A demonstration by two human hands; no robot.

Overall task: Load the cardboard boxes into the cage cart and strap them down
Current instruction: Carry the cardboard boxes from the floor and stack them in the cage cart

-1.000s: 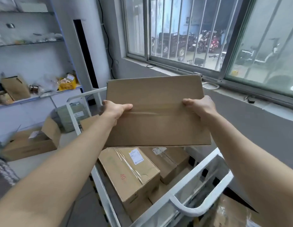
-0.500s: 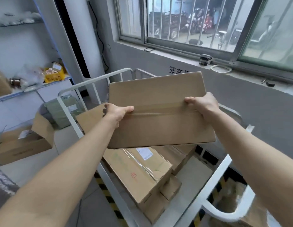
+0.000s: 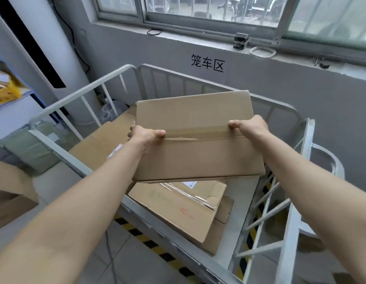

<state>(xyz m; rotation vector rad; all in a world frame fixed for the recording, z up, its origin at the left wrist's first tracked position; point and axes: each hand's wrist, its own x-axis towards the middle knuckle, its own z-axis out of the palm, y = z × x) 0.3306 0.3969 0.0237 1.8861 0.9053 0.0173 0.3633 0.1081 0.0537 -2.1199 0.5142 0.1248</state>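
Observation:
A flat taped cardboard box hangs in the air over the white cage cart. My left hand grips its left edge with the thumb on top. My right hand grips the right edge the same way. Below it inside the cart lies a box marked "40" with clear tape and a label. Another flat box lies at the cart's far left side. More cardboard shows under the marked box.
The cart stands against a grey wall under a barred window. Black and yellow floor tape runs along the cart's near rail. A green parcel and an open carton lie on the floor at left, beside shelves.
My view has tilted down and moved closer to the cart. The held box has travelled forward over the cart's inside, above the stacked boxes. Both hands keep their grip.

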